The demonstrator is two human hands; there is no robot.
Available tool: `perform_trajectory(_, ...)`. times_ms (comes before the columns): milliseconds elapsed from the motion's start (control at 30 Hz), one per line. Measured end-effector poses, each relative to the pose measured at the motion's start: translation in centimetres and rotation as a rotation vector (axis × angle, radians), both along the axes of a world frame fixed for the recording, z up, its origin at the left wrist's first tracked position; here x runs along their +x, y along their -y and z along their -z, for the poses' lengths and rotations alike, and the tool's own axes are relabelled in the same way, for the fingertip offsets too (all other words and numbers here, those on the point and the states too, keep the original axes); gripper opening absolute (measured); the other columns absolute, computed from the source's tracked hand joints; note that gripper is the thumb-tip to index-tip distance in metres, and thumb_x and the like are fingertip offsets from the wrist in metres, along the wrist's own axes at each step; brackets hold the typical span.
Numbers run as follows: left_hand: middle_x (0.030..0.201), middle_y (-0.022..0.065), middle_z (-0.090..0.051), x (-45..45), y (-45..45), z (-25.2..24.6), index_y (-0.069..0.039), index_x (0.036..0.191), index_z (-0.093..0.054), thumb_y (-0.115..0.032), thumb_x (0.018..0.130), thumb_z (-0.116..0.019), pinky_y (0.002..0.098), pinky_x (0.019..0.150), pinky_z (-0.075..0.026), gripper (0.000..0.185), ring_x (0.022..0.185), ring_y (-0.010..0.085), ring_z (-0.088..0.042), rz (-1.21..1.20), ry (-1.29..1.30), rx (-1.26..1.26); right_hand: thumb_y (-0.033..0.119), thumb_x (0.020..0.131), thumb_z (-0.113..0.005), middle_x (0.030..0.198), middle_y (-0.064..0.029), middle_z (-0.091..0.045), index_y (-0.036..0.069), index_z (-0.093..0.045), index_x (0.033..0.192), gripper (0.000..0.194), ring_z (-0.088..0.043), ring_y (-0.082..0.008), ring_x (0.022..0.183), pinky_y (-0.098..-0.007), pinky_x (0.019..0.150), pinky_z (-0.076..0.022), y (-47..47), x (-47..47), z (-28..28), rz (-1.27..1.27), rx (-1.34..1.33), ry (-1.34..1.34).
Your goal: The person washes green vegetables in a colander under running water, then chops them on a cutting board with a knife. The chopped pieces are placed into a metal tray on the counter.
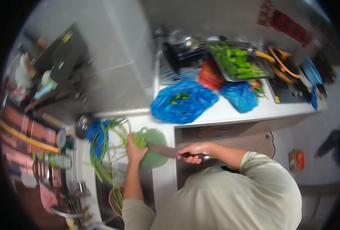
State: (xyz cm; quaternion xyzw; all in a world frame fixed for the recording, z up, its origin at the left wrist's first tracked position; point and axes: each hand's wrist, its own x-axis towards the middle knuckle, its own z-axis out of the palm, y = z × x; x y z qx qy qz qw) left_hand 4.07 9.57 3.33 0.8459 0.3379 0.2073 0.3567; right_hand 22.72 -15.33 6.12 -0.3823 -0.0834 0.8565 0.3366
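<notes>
My left hand (136, 151) grips a bunch of green stalks (140, 140) over a round green cutting board (155, 158) on the white counter. In my right hand (193, 152) is the black handle of a kitchen knife (163, 150). Its broad blade reaches left across the board, with its tip side at the stalks; whether it touches them is blurred. Long green stems and leaves (96, 161) trail from the bunch over the counter's left part, some hanging down over the sink, where a brownish bowl (112, 201) is partly hidden.
A blue plastic bag (184, 100) with leaf scraps lies beyond the board, beside another blue bag (240, 96) and a red bag (210, 74). Behind them a metal tray (229, 77) holds cut greens. A metal bowl (84, 126) and bottle (59, 160) are at left.
</notes>
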Motion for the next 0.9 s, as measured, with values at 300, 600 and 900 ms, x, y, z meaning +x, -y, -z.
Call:
perform_trajectory(300, 0.098, 0.0233, -0.066, 8.8, 4.5, -12.7, -0.016, 0.135, -0.036, -0.004, 0.059, -0.072, 0.0456, 0.081, -0.051, 0.086, 0.091, 0.0439, -0.063, -0.017, -0.021, 0.186, 0.041, 0.102, -0.037, 0.061, 0.0037, -0.041, 0.017, -0.048, 0.103, 0.026, -0.03, -0.0051, 0.041, -0.0236, 0.037, -0.026, 4.0, 6.0, -6.6, 0.103, 0.228, 0.034)
perform_trajectory(600, 0.098, 0.0204, -0.067, 34.4, 20.3, -21.2, -0.019, 0.134, -0.038, -0.004, 0.059, -0.075, 0.0453, 0.079, -0.052, 0.084, 0.092, 0.0422, -0.065, 0.422, 0.102, 0.3, 0.039, 0.103, -0.036, 0.063, -0.0008, -0.04, 0.011, -0.045, 0.114, 0.031, -0.034, -0.007, 0.039, -0.0245, 0.033, -0.0314, 23.3, 21.2, -10.3, 0.553, 0.357, 0.02)
perform_trajectory(900, 0.085, 0.024, -0.065, 59.1, 35.0, -16.7, -0.02, 0.132, -0.038, -0.008, 0.057, -0.077, 0.0504, 0.075, -0.051, 0.086, 0.083, 0.0454, -0.063, 0.845, -0.031, 0.475, 0.038, 0.102, -0.036, 0.067, 0.0006, -0.043, 0.013, -0.05, 0.116, 0.032, -0.035, -0.006, 0.043, -0.0227, 0.036, -0.0329, 38.3, 32.7, -7.3, 0.974, 0.407, -0.182)
